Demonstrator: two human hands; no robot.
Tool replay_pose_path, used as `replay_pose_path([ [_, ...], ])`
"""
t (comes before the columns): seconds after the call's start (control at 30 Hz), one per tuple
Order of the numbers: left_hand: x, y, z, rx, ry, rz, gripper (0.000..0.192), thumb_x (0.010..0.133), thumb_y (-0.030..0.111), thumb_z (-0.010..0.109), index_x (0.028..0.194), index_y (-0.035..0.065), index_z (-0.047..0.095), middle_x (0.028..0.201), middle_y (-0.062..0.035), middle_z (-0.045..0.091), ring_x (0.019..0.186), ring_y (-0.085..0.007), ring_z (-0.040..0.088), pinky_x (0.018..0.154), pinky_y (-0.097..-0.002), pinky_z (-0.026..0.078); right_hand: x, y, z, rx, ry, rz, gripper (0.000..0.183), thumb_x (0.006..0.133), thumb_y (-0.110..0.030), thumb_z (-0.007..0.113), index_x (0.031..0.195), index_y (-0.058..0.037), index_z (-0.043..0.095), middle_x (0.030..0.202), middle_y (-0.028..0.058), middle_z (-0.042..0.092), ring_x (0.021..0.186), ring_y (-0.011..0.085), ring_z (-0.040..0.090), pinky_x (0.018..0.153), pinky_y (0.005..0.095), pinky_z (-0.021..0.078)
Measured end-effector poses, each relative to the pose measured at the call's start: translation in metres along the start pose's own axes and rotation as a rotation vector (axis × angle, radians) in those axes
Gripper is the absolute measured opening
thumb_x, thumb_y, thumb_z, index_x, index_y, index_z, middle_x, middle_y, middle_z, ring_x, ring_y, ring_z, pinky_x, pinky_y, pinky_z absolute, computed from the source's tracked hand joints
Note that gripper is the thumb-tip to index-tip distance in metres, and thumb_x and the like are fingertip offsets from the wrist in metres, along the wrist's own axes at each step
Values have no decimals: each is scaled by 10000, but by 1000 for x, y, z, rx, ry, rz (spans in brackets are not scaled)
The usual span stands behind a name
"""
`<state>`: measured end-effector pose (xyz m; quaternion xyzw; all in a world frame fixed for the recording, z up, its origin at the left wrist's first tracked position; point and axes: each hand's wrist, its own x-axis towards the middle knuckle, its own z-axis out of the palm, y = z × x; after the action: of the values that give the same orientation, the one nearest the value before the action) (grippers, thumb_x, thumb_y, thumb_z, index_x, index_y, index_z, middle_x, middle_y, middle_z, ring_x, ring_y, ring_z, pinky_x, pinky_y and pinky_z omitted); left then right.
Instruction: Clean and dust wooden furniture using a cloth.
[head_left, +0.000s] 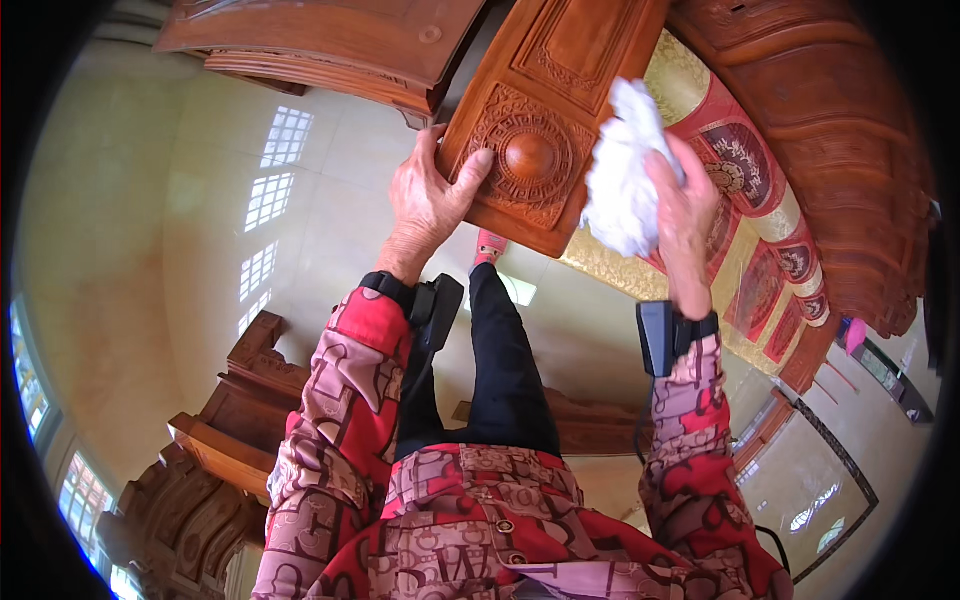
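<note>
A carved reddish-brown wooden panel (566, 90), with a round boss inside a ring of relief carving, is at the top centre. My left hand (439, 187) grips its lower left edge, thumb on the face and fingers partly hidden behind. My right hand (682, 202) holds a crumpled white cloth (626, 176) at the panel's right edge; whether the cloth touches the wood I cannot tell. Both wrists carry black strapped devices.
A glass-topped wooden table (322, 37) stands at the upper left. On the right, a carved wooden bench (832, 150) has a red and gold patterned cushion (750, 225). More carved furniture (247, 420) is at the lower left. Glossy tiled floor (187, 187) reflects windows.
</note>
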<state>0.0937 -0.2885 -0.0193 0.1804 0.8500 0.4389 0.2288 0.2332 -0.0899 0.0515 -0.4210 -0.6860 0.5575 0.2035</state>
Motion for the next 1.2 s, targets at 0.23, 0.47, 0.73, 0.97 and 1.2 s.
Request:
replay_pose_path([
  [0.23, -1, -9, -1, -9, 60, 20, 457, 873, 407, 508, 1123, 24, 512, 907, -218, 640, 860, -376, 621, 774, -417, 481, 57, -14, 52, -564, -520, -553, 216, 729, -158, 692, 906, -47, 638, 837, 118, 625, 768, 258, 609, 702, 341, 470],
  [0.47, -7, -8, -6, -20, 87, 40, 406, 892, 362, 487, 1127, 32, 515, 919, -229, 630, 874, -386, 614, 775, -421, 478, 55, -38, 118, -675, -805, -820, 143, 766, -188, 634, 815, -54, 630, 760, 100, 570, 745, 293, 587, 682, 395, 467],
  [0.73, -14, -30, -27, -17, 140, 31, 366, 891, 346, 493, 1098, 49, 543, 876, -204, 639, 840, -379, 620, 749, -408, 492, 64, -28, 102, -694, -974, -788, 165, 760, -171, 658, 842, -37, 607, 812, 109, 593, 760, 299, 591, 673, 372, 462],
  [0.97, -9, -17, -13, -60, 151, 59, 347, 937, 318, 382, 1089, 58, 552, 821, -206, 631, 809, -390, 613, 730, -426, 481, 67, -39, 121, -666, -986, -932, 173, 775, -216, 638, 840, -62, 598, 773, 133, 606, 746, 317, 604, 655, 414, 467],
  [1.2, -11, -19, -13, 5, 156, 11, 373, 945, 323, 306, 1097, 73, 539, 808, -216, 611, 810, -404, 590, 728, -461, 457, 78, -25, 94, -639, -867, -863, 173, 770, -230, 647, 843, -74, 634, 799, 126, 629, 737, 298, 616, 642, 409, 472],
])
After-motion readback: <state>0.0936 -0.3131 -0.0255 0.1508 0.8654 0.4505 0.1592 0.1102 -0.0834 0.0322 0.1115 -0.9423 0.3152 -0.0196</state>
